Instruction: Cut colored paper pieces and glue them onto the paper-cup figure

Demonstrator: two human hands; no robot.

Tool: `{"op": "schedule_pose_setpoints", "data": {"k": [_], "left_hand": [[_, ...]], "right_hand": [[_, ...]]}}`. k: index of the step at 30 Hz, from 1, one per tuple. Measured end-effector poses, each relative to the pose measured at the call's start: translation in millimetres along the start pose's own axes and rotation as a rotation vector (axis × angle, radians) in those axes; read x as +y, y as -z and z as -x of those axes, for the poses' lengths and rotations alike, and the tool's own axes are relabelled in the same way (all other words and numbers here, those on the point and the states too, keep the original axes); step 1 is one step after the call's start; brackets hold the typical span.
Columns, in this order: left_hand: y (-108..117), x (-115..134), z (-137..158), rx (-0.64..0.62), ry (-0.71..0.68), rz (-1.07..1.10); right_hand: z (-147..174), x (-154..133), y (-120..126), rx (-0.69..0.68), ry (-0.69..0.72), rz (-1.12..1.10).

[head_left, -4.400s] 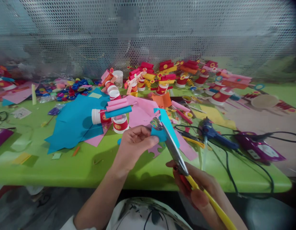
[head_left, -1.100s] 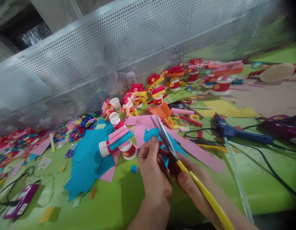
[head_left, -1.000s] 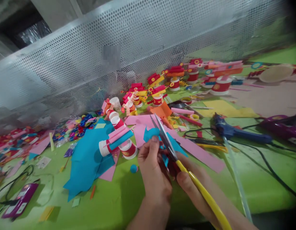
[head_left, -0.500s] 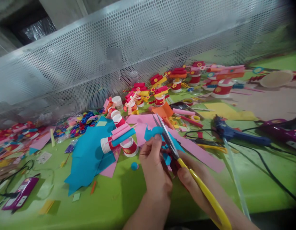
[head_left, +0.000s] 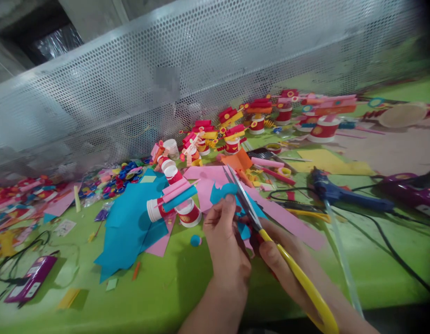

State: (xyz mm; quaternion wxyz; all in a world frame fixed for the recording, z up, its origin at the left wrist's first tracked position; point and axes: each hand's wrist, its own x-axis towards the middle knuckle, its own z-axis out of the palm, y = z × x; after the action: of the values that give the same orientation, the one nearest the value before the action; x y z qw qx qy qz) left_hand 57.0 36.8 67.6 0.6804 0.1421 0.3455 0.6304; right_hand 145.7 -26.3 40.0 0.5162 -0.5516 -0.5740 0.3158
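Note:
My left hand (head_left: 224, 232) is closed, pinching a piece of blue paper (head_left: 224, 190) between thumb and fingers. My right hand (head_left: 277, 253) grips a pair of scissors (head_left: 248, 204) with yellow handles. Their metal blades point up and away, slightly parted, along the right side of the blue paper. Behind my hands lie pink paper sheets (head_left: 288, 218). Left of them, a red and white paper cup (head_left: 189, 213) stands by another cup lying on its side, with pink and blue paper rolls (head_left: 180, 195) on top. A small blue disc (head_left: 195, 240) rests on the table.
A large blue sheet (head_left: 127, 227) covers the table's left middle. At right lie a blue glue gun (head_left: 350, 192) with its cord and a purple device (head_left: 410, 190). Several decorated cups (head_left: 232, 146) line the perforated metal screen (head_left: 201, 60). Another purple device (head_left: 32, 278) sits at left.
Hands, blue paper and scissors stay in nearly the same place. The view has shifted very slightly, and something yellow shows more at the far left edge.

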Motion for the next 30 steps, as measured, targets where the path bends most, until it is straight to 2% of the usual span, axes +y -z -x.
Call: {"op": "schedule_pose_setpoints", "data": {"k": [5, 8, 15, 20, 26, 30], "left_hand": [[2.2, -1.8, -1.4, 0.002, -0.006, 0.004], [3.6, -1.5, -0.9, -0.013, -0.004, -0.006], [4.4, 0.9, 0.9, -0.018, 0.011, -0.049], [6.6, -0.2, 1.3, -0.037, 0.003, -0.087], [9.7, -0.8, 0.5, -0.027, -0.031, -0.123], [10.3, -0.8, 0.8, -0.038, -0.043, -0.127]], "right_hand": [[-0.7, 1.4, -0.1, -0.003, 0.042, -0.015], [1.1, 1.6, 0.4, -0.007, 0.012, -0.035], [3.4, -3.7, 7.0, -0.014, 0.044, 0.023], [8.6, -12.7, 10.5, -0.004, -0.059, -0.021], [17.2, -8.5, 12.1, -0.034, -0.19, -0.08], [19.8, -7.4, 16.1, -0.046, -0.185, -0.074]]}}
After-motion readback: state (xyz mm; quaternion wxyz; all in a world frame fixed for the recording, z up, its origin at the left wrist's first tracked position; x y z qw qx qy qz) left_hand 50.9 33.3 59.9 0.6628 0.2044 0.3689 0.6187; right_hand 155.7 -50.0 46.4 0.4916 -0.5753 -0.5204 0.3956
